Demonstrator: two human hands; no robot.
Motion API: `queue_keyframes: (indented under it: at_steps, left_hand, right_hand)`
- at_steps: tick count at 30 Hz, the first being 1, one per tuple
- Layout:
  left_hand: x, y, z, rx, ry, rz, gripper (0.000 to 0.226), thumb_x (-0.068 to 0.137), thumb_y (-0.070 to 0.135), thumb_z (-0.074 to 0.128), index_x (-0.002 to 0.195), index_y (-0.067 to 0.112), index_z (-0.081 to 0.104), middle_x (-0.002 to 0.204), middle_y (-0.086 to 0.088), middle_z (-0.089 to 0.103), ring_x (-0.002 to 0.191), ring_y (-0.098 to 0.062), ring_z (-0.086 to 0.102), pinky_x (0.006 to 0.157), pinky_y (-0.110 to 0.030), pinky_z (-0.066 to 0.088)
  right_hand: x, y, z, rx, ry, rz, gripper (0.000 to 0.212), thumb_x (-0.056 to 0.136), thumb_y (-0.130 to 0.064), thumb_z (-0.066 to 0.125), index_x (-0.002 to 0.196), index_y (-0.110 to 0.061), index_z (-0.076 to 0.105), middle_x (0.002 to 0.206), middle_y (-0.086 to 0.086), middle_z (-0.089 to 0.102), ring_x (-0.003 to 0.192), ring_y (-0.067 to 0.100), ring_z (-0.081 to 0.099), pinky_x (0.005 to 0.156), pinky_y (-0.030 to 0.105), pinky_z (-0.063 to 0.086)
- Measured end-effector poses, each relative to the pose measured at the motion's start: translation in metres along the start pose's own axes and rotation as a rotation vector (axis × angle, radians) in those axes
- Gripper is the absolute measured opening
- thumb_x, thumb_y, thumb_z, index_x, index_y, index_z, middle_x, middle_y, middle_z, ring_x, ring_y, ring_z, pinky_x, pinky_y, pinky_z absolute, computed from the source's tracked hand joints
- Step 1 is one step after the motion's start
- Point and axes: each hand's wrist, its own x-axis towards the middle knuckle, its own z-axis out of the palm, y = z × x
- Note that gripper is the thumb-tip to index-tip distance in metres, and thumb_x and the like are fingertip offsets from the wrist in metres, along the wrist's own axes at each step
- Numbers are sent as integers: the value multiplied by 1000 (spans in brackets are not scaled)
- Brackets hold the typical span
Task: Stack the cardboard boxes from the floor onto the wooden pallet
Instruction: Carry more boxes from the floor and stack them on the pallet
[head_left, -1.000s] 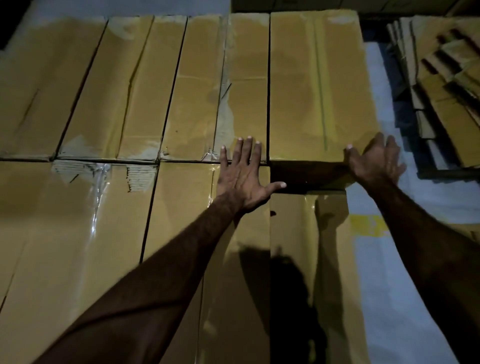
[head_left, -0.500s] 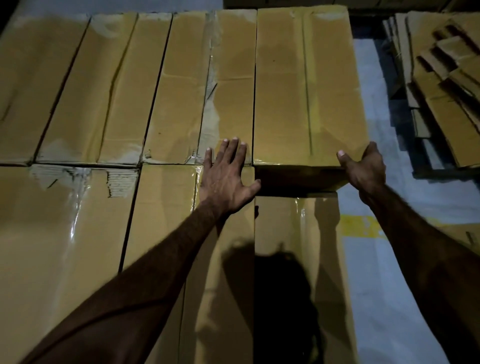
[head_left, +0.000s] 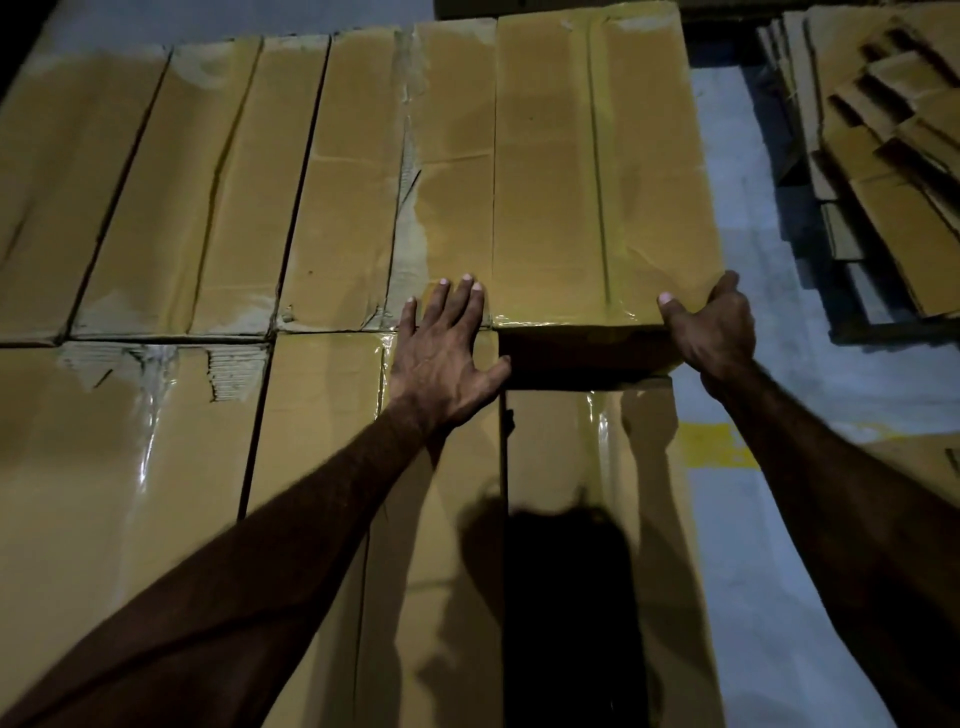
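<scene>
- Grey concrete floor (head_left: 753, 218) runs to the right of the raised box (head_left: 597, 171); flattened cardboard (head_left: 893, 156) lies beyond it
- Stacked boxes (head_left: 182, 182) fill the space left of the raised box, tops level; it sits one layer higher
- Left hand (head_left: 441, 353) lies flat, fingers straight, just left of the raised box's near corner
- Right hand (head_left: 711, 327) grips its near right corner, thumb on top

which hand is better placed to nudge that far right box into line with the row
Right. The right hand already grips the near right corner of the raised box, thumb on top. The left hand lies flat on the neighbouring boxes beside it, holding nothing.
</scene>
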Motion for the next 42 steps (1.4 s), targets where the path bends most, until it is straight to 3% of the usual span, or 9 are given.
queue_keyframes:
  at_steps: [7, 10, 15, 21, 25, 28, 32, 38, 42]
  left_hand:
    - [-1, 3, 0, 30, 1, -9, 98, 94, 78, 28, 169, 20, 3, 177, 2, -4, 163, -19, -5, 130, -55, 5]
    - [-2, 3, -2, 28, 4, -9, 97, 94, 78, 26, 169, 19, 3, 177, 2, -4, 163, -19, -6, 131, -53, 3]
    - [-4, 4, -6, -8, -17, 2, 96, 95, 76, 25, 169, 18, 5, 177, -2, -2, 163, -19, -4, 131, -52, 2]
    - [-32, 11, -4, -5, 4, -34, 94, 99, 77, 21, 169, 16, 6, 177, -6, -1, 163, -23, -6, 131, -54, -2]
    - [-61, 21, 2, 4, -6, -43, 96, 98, 77, 22, 169, 15, 1, 176, -9, -6, 162, -24, -10, 130, -56, -3]
    - [-81, 29, 6, 29, 5, -60, 95, 97, 73, 25, 169, 14, 2, 176, -11, -7, 162, -27, -9, 130, -57, -2]
    - [-94, 28, 11, 28, 25, -57, 95, 95, 70, 28, 169, 14, 4, 176, -11, -3, 163, -28, -4, 129, -58, -1]
    - [-92, 26, 15, 7, 50, -58, 95, 94, 70, 29, 169, 16, 6, 177, -8, -2, 163, -26, -5, 130, -58, -1]
    - [-93, 26, 15, -16, 69, -66, 95, 93, 68, 31, 169, 17, 9, 177, -7, 0, 163, -24, -4, 130, -56, -2]
  right_hand:
    - [1, 12, -9, 177, -118, -20, 96, 72, -72, 65, 148, -20, 36, 143, 10, 55, 128, 37, 56, 104, 54, 54]
    - [0, 12, -19, 205, -167, -65, 72, 91, -51, 70, 148, -17, 42, 144, 4, 57, 127, 29, 56, 105, 44, 51]
    - [-1, 22, -37, 187, -238, -87, 40, 104, -34, 64, 139, -20, 52, 124, 0, 58, 109, 26, 55, 75, 35, 46]
    - [-27, 39, -39, 187, -228, -95, 36, 104, -31, 64, 138, -19, 55, 140, 6, 60, 127, 30, 55, 98, 41, 47]
    - [-49, 57, -34, 153, -254, -17, 67, 104, -36, 65, 161, -17, 35, 166, 7, 40, 150, 33, 40, 119, 47, 38]
    - [-70, 81, -25, 89, -278, 15, 81, 103, -41, 66, 166, -12, 23, 168, 12, 36, 150, 37, 41, 120, 56, 38]
    - [-100, 128, -3, -5, -339, 93, 83, 101, -39, 68, 165, -7, 25, 166, 17, 36, 149, 40, 40, 120, 52, 37]
    - [-131, 187, 29, -100, -458, 242, 52, 100, -31, 71, 134, 4, 52, 133, 21, 63, 119, 39, 61, 92, 39, 47]
    - [-146, 202, 39, -116, -493, 252, 58, 99, -32, 72, 141, 3, 51, 140, 23, 60, 126, 41, 58, 90, 36, 42]
